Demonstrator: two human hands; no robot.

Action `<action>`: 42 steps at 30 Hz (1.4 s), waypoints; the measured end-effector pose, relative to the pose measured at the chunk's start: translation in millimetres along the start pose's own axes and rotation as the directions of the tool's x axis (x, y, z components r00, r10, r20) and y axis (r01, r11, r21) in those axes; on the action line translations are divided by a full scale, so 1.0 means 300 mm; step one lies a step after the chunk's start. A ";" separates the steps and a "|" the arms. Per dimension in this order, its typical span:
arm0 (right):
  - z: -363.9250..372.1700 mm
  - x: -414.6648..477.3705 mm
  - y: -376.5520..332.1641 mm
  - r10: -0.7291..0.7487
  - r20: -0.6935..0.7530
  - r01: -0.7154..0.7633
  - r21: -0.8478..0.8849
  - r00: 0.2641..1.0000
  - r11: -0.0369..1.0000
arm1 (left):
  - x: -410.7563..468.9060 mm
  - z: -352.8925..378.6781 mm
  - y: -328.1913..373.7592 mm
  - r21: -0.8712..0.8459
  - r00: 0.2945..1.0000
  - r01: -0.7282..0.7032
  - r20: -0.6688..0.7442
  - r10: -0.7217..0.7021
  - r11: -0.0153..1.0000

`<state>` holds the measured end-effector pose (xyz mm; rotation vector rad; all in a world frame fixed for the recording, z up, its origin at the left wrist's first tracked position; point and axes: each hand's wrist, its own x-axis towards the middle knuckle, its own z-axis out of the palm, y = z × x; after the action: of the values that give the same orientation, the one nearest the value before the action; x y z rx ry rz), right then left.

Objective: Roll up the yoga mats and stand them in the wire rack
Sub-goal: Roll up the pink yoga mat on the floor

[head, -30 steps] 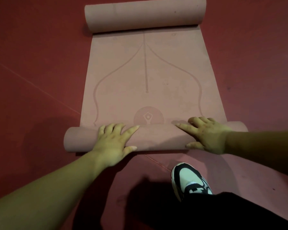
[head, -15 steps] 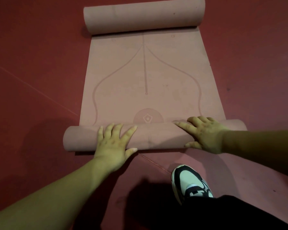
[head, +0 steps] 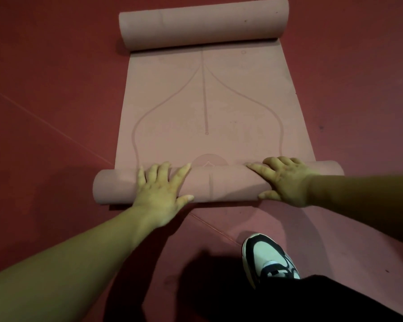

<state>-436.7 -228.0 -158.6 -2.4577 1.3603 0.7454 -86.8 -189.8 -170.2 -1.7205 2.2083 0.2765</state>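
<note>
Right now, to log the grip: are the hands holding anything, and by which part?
Nothing gripped: left hand and right hand press flat on top of the mat's near roll.

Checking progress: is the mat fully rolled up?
No, a flat stretch of mat lies open between the near roll and the far roll.

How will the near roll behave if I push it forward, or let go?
Probably rolls easily: the near roll is a round tube on the flat mat. Let go, it may loosen slightly; only the left hand and right hand, pressing from above, hold it.
</note>
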 end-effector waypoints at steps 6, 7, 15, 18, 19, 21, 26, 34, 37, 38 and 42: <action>0.009 0.002 0.002 0.017 -0.051 -0.018 -0.020 0.999 1.000 | 0.021 0.013 0.002 0.026 0.999 0.021 0.026 -0.021 0.999; 0.017 -0.001 -0.002 0.034 -0.071 -0.036 -0.027 0.997 0.999 | 0.042 -0.004 -0.006 0.034 0.999 0.009 0.032 -0.010 0.999; 0.003 0.018 -0.004 0.085 -0.066 -0.088 -0.049 0.994 0.995 | 0.112 -0.064 -0.028 -0.019 0.992 0.003 0.129 -0.001 1.000; -0.007 0.027 0.005 0.086 -0.028 -0.087 -0.039 0.996 0.995 | 0.069 -0.058 0.004 0.011 0.995 0.042 0.094 -0.043 0.999; -0.008 0.029 0.007 0.084 -0.014 -0.084 -0.032 0.996 0.996 | 0.052 -0.051 0.016 0.013 0.995 0.045 0.086 -0.046 0.999; -0.013 0.039 0.015 0.078 -0.003 -0.078 -0.022 0.997 0.997 | 0.040 -0.038 0.028 0.002 0.993 0.054 0.101 -0.053 0.999; -0.009 0.048 0.029 0.073 -0.068 -0.073 -0.008 0.995 0.997 | 0.104 -0.041 0.009 0.003 0.992 0.061 0.111 -0.061 0.998; -0.009 0.057 0.023 0.122 -0.093 -0.125 -0.023 0.988 0.992 | 0.159 -0.072 -0.015 -0.050 0.987 0.050 0.155 -0.042 0.998; -0.037 0.069 0.036 0.105 -0.041 -0.105 0.000 0.994 0.995 | 0.174 -0.091 -0.020 -0.050 0.984 0.051 0.172 -0.042 0.997; -0.040 0.072 0.040 0.102 -0.024 -0.102 0.000 0.994 0.995 | 0.170 -0.094 -0.014 -0.041 0.984 0.060 0.172 -0.053 0.997; -0.054 0.085 0.055 0.090 0.014 -0.090 0.029 0.996 0.996 | 0.105 -0.065 0.030 -0.004 0.992 0.080 0.096 -0.079 0.997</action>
<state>-434.2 -262.2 -158.1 -2.3787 1.4750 0.7542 -105.2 -222.7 -164.2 -1.7567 2.0687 0.3406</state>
